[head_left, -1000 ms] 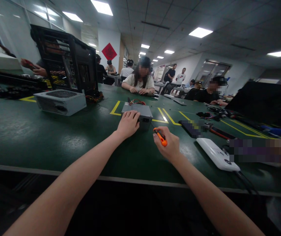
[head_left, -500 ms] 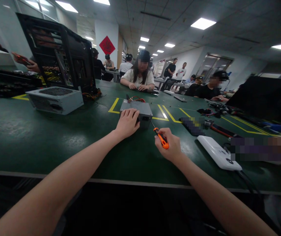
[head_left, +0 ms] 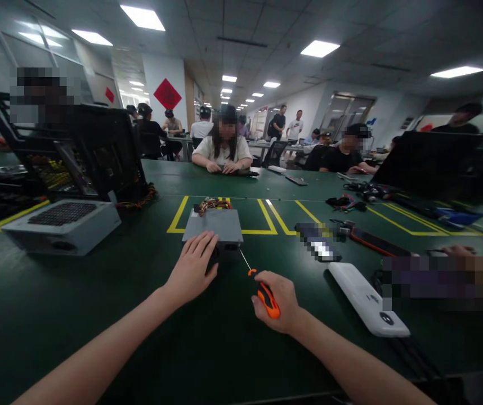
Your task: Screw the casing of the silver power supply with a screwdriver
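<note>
A grey computer power supply (head_left: 220,220) sits on the green table, its bundle of coloured wires (head_left: 214,205) at the far side. My left hand (head_left: 193,264) grips its near left edge, fingers over the top and thumb at the front face, covering part of that face. In my closed right hand (head_left: 281,301) is an orange and black screwdriver (head_left: 269,301). Its thin shaft points up and left, with the tip at the front right corner of the power supply. Whether the tip sits in a screw is too small to tell.
Left stand a second power supply (head_left: 62,225) and an open black computer case (head_left: 93,149). To the right lie a phone (head_left: 317,243), a white power bank-like device (head_left: 366,298) and a red-black strip (head_left: 379,242). A co-worker (head_left: 224,146) sits opposite; another person's hand (head_left: 461,253) is at right.
The camera view has tilted up and shifted right, so everything appears lower and farther left. Both hands keep their places: left on the power supply, right around the screwdriver at its corner.
</note>
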